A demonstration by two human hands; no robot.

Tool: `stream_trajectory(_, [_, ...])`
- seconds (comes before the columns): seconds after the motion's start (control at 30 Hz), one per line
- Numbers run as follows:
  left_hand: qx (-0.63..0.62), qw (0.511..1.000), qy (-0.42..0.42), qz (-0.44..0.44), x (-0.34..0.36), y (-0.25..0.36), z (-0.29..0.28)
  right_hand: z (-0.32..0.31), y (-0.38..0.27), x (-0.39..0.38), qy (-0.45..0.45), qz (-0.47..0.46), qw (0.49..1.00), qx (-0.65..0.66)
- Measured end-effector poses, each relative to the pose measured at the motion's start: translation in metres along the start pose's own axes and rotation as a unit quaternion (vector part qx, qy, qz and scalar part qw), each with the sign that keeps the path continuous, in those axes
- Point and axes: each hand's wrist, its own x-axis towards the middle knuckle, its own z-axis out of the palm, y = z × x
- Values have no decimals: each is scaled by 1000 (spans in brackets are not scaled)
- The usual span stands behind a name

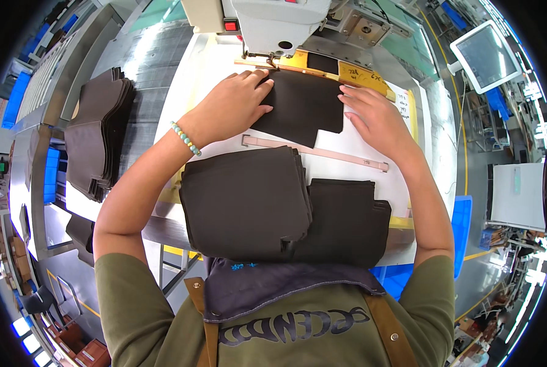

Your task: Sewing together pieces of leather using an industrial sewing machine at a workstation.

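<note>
A dark brown cut panel [305,104], leather-like with notched corners, lies flat under the head of a sewing machine [279,27]. Its far edge meets a yellow strip guide [359,76] beside the needle. My left hand [232,105] rests on the panel's left side, fingers stretched toward the needle area. At the panel's right edge, my right hand [374,116] lies with its fingers extended and thumb apart, the fingertips near the guide. Neither hand grips anything. A pale pink strip [315,153] with small end tabs lies just below the panel.
Close to my body sit two stacks of dark panels, a left stack [243,202] and a right stack [347,223]. Another tall stack [96,131] stands on the metal table at left. A tablet screen [486,56] is at upper right, and a blue bin [461,229] stands below the table's right side.
</note>
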Motion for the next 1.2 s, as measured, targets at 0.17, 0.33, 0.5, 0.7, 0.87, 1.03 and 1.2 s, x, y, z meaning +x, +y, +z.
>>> stream_trajectory(0.17, [43, 998, -40, -3, 8, 14, -7, -10, -6, 1, -17, 2, 1000, -12])
stream_trajectory(0.33, [34, 997, -30, 66, 22, 36, -2, -15, -4, 0, -23, -31, 999, -31])
stream_trajectory(0.5, [31, 996, -45, 73, 39, 52, -2, -15, -1, 1, -22, -53, 998, -16])
stream_trajectory(0.7, [44, 996, -31, 68, 49, 62, -1, -15, -1, 2, -14, -58, 998, 2])
stream_trajectory(0.87, [39, 997, -19, 59, 57, 69, 0, -14, 2, 0, -7, -65, 998, 4])
stream_trajectory(1.03, [14, 999, -15, 37, 60, 76, -9, -13, 2, 1, -5, -75, 997, 0])
stream_trajectory(1.2, [15, 999, -50, -3, 67, 85, -17, -15, 4, 0, 4, -92, 996, 0])
